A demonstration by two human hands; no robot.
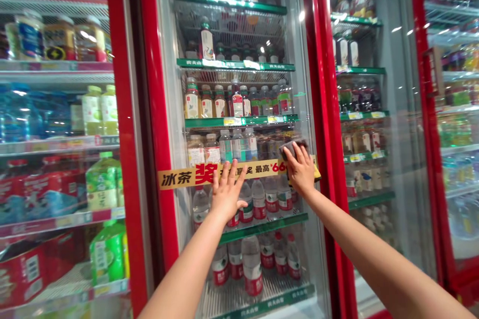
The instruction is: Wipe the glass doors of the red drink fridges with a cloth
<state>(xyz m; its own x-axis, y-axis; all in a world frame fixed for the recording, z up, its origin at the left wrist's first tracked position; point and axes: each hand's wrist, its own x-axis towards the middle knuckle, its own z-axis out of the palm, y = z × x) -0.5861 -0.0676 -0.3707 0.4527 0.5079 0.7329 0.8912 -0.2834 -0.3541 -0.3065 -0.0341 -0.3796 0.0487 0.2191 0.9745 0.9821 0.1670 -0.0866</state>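
Observation:
A red-framed glass fridge door (239, 27) stands in front of me, with a yellow strip (175, 179) bearing Chinese lettering across it. My left hand (227, 194) lies against the glass over the strip's middle, fingers spread and holding nothing. Near the strip's right end, my right hand (302, 168) presses a dark grey cloth (287, 148) to the door. The cloth bunches above and around the fingers; part of it is hidden under the palm. A yellow-and-black patch (317, 173) shows beside that hand, and I cannot tell whether it belongs to the cloth.
Behind the glass, green-edged shelves (262, 228) carry many drink bottles (251, 269). At left, another cooler holds jars, red packs (56, 189) and green bottles (107, 254). Red door frames (329, 124) run upright between the coolers; more glass-fronted fridges stand at right.

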